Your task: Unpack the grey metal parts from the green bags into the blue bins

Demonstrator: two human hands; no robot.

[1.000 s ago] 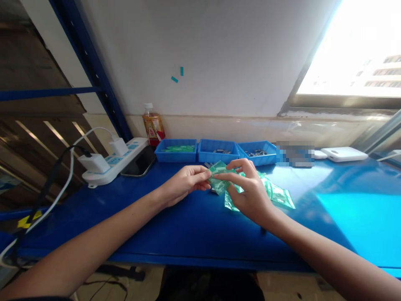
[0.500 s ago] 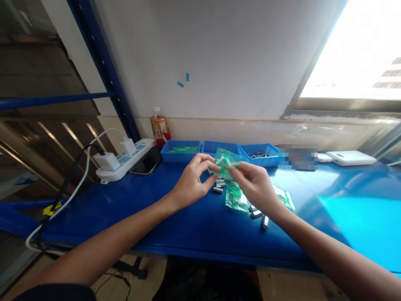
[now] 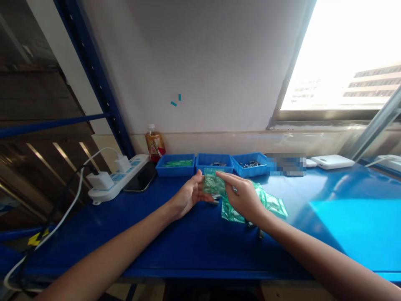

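A small green see-through plastic bag (image 3: 211, 182) is held up over the table between my hands. My left hand (image 3: 190, 193) grips it from the left, thumb at the top and fingers curled behind and below. My right hand (image 3: 242, 193) has its fingers stretched together along the bag's upper right edge, the thumb partly hidden. Below my right hand, more green bags (image 3: 233, 211) lie on the table, one reaching out to its right. Small metal pieces (image 3: 214, 202) lie under the held bag, and several others (image 3: 260, 234) sit near my right wrist, partly covered.
Along the wall stand three blue bins: a left one (image 3: 161, 169) with green bags, a middle one (image 3: 200, 161) and a right one (image 3: 239, 171) with small metal parts. A power strip (image 3: 103, 194), phone (image 3: 140, 177) and drink bottle (image 3: 154, 144) are left; a white box (image 3: 332, 161) is right.
My right hand's pinch has become straightened fingers lying along the bag's top edge. My left hand has turned more palm-up around the bag. The camera view has tilted up.
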